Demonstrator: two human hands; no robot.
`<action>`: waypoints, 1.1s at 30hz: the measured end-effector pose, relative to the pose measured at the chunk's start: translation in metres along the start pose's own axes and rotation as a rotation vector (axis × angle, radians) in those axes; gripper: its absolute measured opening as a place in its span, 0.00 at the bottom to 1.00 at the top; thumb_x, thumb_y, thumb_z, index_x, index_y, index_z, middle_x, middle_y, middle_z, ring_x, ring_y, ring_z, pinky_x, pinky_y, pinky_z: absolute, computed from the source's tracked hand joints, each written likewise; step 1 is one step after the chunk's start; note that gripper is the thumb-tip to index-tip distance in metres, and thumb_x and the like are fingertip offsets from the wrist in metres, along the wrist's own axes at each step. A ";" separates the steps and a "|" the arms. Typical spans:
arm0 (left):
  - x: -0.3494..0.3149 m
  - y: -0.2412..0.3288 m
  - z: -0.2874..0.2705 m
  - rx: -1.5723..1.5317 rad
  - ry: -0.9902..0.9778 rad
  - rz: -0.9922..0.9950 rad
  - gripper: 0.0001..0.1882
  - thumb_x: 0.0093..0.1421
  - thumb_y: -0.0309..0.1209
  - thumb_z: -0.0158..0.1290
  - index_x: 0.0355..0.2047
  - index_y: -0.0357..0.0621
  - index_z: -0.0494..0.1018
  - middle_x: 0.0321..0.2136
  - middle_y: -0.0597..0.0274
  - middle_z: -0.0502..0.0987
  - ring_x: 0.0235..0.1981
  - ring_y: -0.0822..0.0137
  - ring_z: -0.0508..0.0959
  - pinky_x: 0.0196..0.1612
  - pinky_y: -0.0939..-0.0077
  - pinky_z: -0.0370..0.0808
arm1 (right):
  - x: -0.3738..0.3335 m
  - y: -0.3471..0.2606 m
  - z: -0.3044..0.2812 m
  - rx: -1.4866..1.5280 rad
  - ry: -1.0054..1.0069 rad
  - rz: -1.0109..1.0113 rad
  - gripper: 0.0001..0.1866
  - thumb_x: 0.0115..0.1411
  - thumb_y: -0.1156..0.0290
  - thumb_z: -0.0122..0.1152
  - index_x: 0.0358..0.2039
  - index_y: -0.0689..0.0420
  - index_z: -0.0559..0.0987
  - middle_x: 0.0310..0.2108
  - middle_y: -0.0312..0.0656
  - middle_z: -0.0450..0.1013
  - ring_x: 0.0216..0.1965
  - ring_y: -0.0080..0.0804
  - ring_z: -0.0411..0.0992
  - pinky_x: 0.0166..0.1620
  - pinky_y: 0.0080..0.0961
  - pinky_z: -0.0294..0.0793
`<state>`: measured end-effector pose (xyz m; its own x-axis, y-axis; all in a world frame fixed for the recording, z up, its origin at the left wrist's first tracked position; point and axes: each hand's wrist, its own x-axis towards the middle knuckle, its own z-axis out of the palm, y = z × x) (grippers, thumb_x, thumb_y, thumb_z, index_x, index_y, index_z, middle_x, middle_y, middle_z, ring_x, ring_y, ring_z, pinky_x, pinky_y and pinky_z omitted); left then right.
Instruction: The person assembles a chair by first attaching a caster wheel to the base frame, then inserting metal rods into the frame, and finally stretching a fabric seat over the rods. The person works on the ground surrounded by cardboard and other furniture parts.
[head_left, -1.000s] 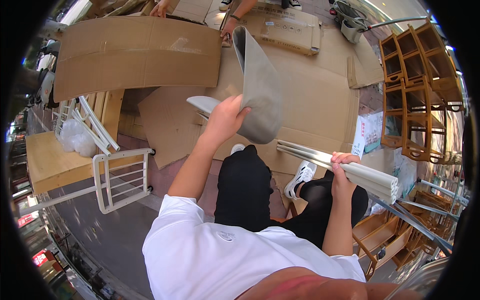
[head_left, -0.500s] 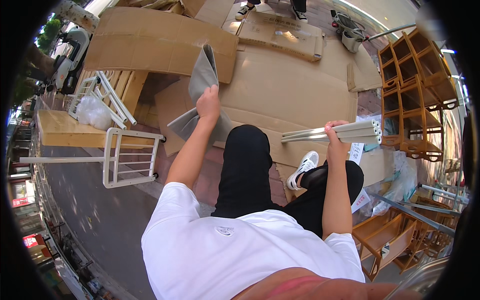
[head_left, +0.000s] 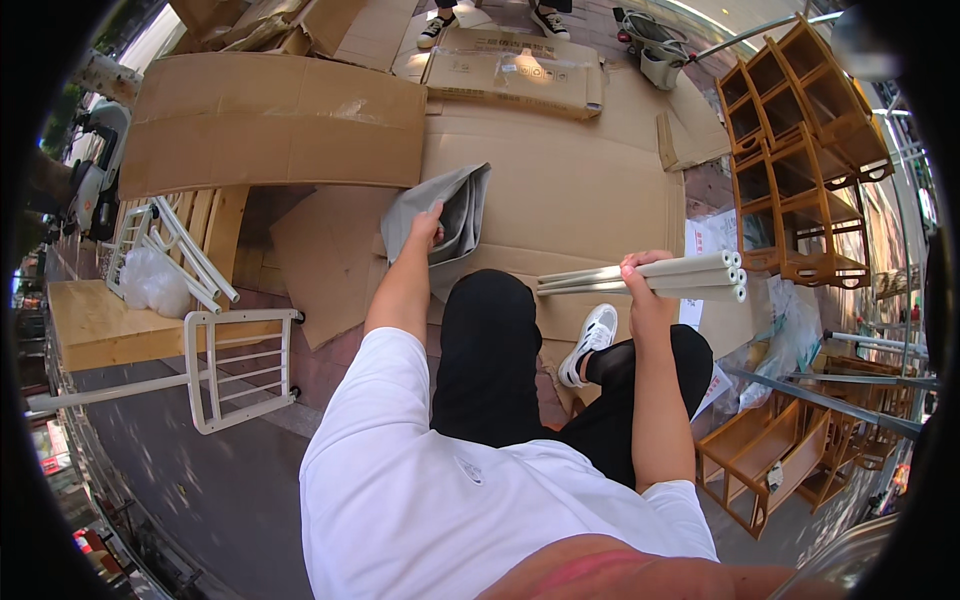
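Grey folded fabric (head_left: 459, 215) hangs from my left hand (head_left: 428, 226), whose fingers are closed on its edge. It is above flattened cardboard (head_left: 560, 175), in front of my knee. My right hand (head_left: 648, 292) grips a bundle of several white tubes (head_left: 690, 272) over my bent right leg. Their hollow ends point right, and the thin far ends reach left toward my knee. The fabric's lower part is partly hidden behind my left forearm and knee.
At left, a white metal rack frame (head_left: 240, 370) leans by a wooden bench (head_left: 85, 325) bearing white tubes and a plastic bag (head_left: 155, 280). Brown wooden shelves (head_left: 800, 150) stand at right. A flat carton (head_left: 512, 72) lies by another person's shoes (head_left: 437, 30). Plastic wrap (head_left: 795, 330) lies at right.
My left hand has lowered the grey fabric and brought it rightward and nearer, and the fabric has folded over. The tubes stay in my right hand. The whole view has shifted slightly.
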<state>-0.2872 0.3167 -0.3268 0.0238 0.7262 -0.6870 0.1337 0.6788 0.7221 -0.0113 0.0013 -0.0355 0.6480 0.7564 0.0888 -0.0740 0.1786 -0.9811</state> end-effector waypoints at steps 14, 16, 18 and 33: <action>-0.135 0.376 -0.107 0.791 0.601 1.130 0.23 0.59 0.50 0.56 0.29 0.38 0.77 0.34 0.42 0.80 0.41 0.42 0.79 0.45 0.50 0.73 | 0.006 -0.004 0.000 -0.076 -0.027 0.080 0.09 0.55 0.78 0.65 0.36 0.57 0.75 0.34 0.36 0.73 0.37 0.23 0.70 0.41 0.23 0.70; -0.192 0.435 -0.113 0.908 0.657 1.184 0.25 0.60 0.52 0.55 0.32 0.38 0.77 0.34 0.42 0.80 0.41 0.42 0.79 0.45 0.51 0.74 | 0.005 -0.006 -0.004 -0.095 -0.027 0.047 0.08 0.55 0.77 0.65 0.35 0.58 0.75 0.33 0.35 0.73 0.36 0.23 0.70 0.40 0.24 0.70; -0.253 0.484 -0.120 1.067 0.740 1.286 0.23 0.61 0.50 0.55 0.36 0.39 0.77 0.35 0.45 0.81 0.41 0.44 0.80 0.45 0.53 0.75 | 0.001 -0.011 -0.006 -0.076 -0.015 0.001 0.06 0.55 0.75 0.65 0.32 0.60 0.77 0.30 0.35 0.74 0.34 0.23 0.72 0.38 0.25 0.71; -0.552 0.473 -0.039 1.673 0.479 1.514 0.19 0.55 0.44 0.61 0.30 0.37 0.77 0.28 0.45 0.79 0.32 0.53 0.80 0.36 0.60 0.75 | -0.022 -0.005 -0.034 -0.108 -0.045 -0.048 0.08 0.54 0.72 0.68 0.32 0.61 0.80 0.28 0.36 0.76 0.32 0.25 0.74 0.37 0.26 0.72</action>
<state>-0.2754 0.2407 0.3969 0.7397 0.5818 0.3381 0.6723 -0.6608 -0.3336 0.0004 -0.0378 -0.0380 0.6137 0.7768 0.1415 0.0398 0.1485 -0.9881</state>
